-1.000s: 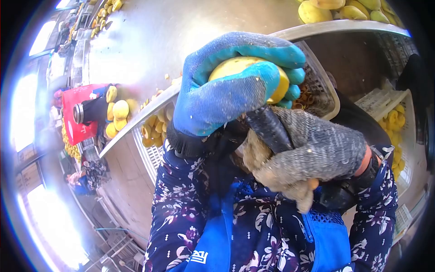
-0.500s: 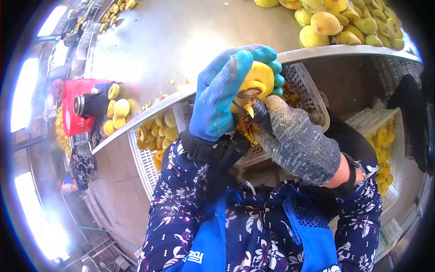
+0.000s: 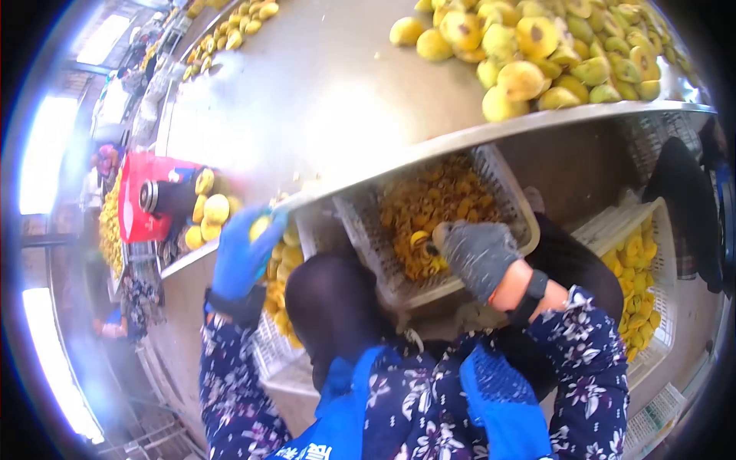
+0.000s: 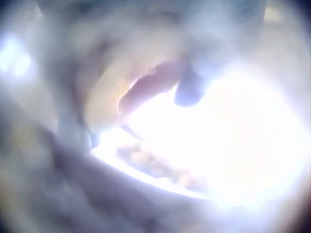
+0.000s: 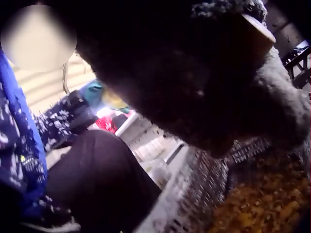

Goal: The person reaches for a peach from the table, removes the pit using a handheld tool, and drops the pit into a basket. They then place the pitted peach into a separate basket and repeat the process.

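My left hand [image 3: 249, 249], in a blue glove, holds a yellow peach half [image 3: 261, 228] above a crate [image 3: 264, 349] of peach halves by the table edge. Most of that fruit is hidden by the fingers. The left wrist view is blurred and washed out by glare. My right hand [image 3: 479, 257] wears a grey knit glove, its fingers curled round a black-handled tool [image 3: 431, 247] that is mostly hidden. It is over a white crate [image 3: 521, 203] filled with brown-yellow scraps [image 3: 441, 192]. In the right wrist view the glove [image 5: 184, 87] is dark.
A metal table [image 3: 291, 100] stretches ahead, with a heap of peach halves [image 3: 537, 38] at the far right. A black flask [image 3: 165, 197] and a red bag [image 3: 138, 195] are at the left. Another crate [image 3: 663, 284] of yellow peach pieces stands to the right, near a dark-clothed leg [image 3: 678, 199].
Both hands were together at the peach, with the tool in its hollow. They have since parted: the left carried the fruit left and down, the right moved over the scraps crate.
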Motion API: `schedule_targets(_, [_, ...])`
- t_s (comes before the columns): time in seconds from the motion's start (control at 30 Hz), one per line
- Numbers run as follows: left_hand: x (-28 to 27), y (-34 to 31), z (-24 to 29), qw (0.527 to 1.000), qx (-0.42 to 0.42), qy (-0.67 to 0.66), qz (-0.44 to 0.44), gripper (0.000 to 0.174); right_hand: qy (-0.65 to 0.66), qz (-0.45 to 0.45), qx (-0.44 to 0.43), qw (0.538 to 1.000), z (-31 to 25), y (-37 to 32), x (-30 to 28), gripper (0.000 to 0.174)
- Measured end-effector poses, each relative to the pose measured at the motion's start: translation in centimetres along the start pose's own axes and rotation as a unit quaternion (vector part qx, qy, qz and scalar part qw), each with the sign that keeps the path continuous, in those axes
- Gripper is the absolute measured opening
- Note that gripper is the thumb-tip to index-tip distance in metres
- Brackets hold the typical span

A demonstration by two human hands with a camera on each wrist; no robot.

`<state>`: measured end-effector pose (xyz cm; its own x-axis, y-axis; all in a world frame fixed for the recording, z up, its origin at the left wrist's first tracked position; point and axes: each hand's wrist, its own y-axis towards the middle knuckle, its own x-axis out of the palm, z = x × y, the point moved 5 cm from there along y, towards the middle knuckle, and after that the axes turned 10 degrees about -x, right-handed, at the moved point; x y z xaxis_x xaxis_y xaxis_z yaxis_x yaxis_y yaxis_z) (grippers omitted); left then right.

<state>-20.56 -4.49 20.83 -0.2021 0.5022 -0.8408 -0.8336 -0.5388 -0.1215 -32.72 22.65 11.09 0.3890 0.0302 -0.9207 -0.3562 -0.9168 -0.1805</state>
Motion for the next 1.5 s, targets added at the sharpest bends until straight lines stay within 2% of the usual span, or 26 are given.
schedule_targets(0.03, [-1.0,-0.5,-2.4,0.992,0.001,0.125,0.009,0.041,-0.027,0.046,-0.003,0.999,0.1,0.0,-0.8,0.009])
schedule_targets(0.13, [-2.8,-0.2,-2.7,0.993,-0.030,0.106,0.043,0.051,-0.020,0.001,-0.018,1.000,1.5,0.3,1.0,0.011])
schedule_targets(0.2, [-2.6,2.0,1.1,0.985,0.055,0.138,0.083,0.055,-0.011,-0.034,0.021,0.999,1.0,0.7,-0.1,0.018])
schedule_targets(0.27, [-1.1,5.0,6.5,0.994,0.092,0.029,0.045,0.060,0.023,-0.040,0.062,0.997,2.2,1.0,0.3,0.018])
schedule_targets(0.33, [1.2,8.8,10.4,0.987,0.158,-0.018,0.024,0.060,0.049,-0.037,0.053,0.997,2.4,0.6,-0.4,0.018])
schedule_targets(0.4, [4.1,12.3,14.3,0.981,0.191,-0.036,-0.009,0.065,0.071,0.034,0.017,0.997,1.6,0.6,-1.9,0.017])
schedule_targets(0.5, [9.0,16.5,19.9,0.979,0.051,-0.156,-0.121,0.068,0.079,0.050,0.022,0.995,1.3,0.1,-2.4,0.013])
schedule_targets(0.53, [10.4,18.0,21.3,0.978,0.057,-0.158,-0.124,0.068,0.071,0.073,0.009,0.995,1.2,0.0,-2.6,0.011])
schedule_targets(0.6, [13.2,20.8,23.3,0.979,0.161,-0.121,-0.042,0.064,0.054,0.063,0.009,0.996,1.6,-0.1,-2.7,0.011])
schedule_targets(0.63, [14.9,22.7,23.1,0.977,0.164,-0.125,-0.048,0.064,0.067,0.068,0.016,0.995,1.7,-0.3,-3.3,0.010])
schedule_targets(0.7, [16.5,24.9,22.9,0.957,0.265,-0.064,0.100,0.053,0.085,0.068,0.028,0.994,2.0,-0.7,-3.7,0.009])
schedule_targets(0.73, [16.7,24.7,23.0,0.960,0.259,-0.063,0.091,0.053,0.081,0.092,0.029,0.992,2.2,-0.8,-4.0,0.008])
schedule_targets(0.8, [16.3,24.1,22.2,0.966,0.134,-0.219,-0.042,0.046,0.093,0.108,0.026,0.989,2.2,-0.9,-4.6,0.008])
schedule_targets(0.83, [16.0,23.9,21.3,0.962,0.103,-0.247,-0.056,0.046,0.115,0.110,0.032,0.987,2.6,-0.9,-5.1,0.010])
schedule_targets(0.93, [13.4,18.9,20.0,0.858,0.036,-0.496,-0.130,0.036,0.115,0.138,0.034,0.983,3.7,-0.6,-4.2,0.011])
schedule_targets(1.0, [12.3,17.0,16.7,0.787,-0.082,-0.589,-0.165,0.037,0.103,0.118,0.035,0.987,3.6,-0.4,-4.2,0.011])
schedule_targets(1.03, [11.3,16.0,15.2,0.760,-0.075,-0.596,-0.247,0.043,0.088,0.137,0.025,0.986,3.5,-0.4,-4.6,0.011])
schedule_targets(1.13, [9.2,11.7,12.5,0.561,-0.028,-0.746,-0.359,0.047,0.075,0.155,0.016,0.985,3.6,0.6,-4.7,0.011])
schedule_targets(1.2, [9.0,10.2,10.5,0.469,-0.065,-0.825,-0.307,0.045,0.053,0.170,0.023,0.984,4.1,1.2,-4.1,0.009])
schedule_targets(1.23, [8.8,9.5,10.0,0.436,-0.072,-0.843,-0.307,0.045,0.022,0.122,0.028,0.992,3.9,1.3,-3.7,0.008])
schedule_targets(1.27, [8.8,9.2,8.9,0.511,-0.084,-0.828,-0.213,0.043,0.020,0.125,0.025,0.992,3.8,1.5,-4.0,0.008])
schedule_targets(1.33, [9.1,8.5,8.0,0.535,-0.075,-0.820,-0.188,0.041,0.031,0.192,0.016,0.981,3.6,1.2,-4.9,0.009])
schedule_targets(1.37, [9.4,8.1,7.9,0.528,-0.069,-0.823,-0.195,0.043,0.009,0.132,0.043,0.990,4.3,1.3,-3.7,0.011])
schedule_targets(1.4, [9.5,8.0,8.1,0.524,-0.060,-0.825,-0.205,0.046,0.006,0.135,0.038,0.990,4.2,1.2,-3.5,0.011])
schedule_targets(1.43, [9.7,7.7,8.2,0.546,-0.063,-0.811,-0.198,0.054,0.039,0.169,0.005,0.985,3.6,1.1,-3.5,0.012])
schedule_targets(1.5, [10.0,7.2,8.6,0.585,-0.074,-0.791,-0.163,0.055,0.126,0.215,-0.043,0.967,2.1,1.3,-4.5,0.018])
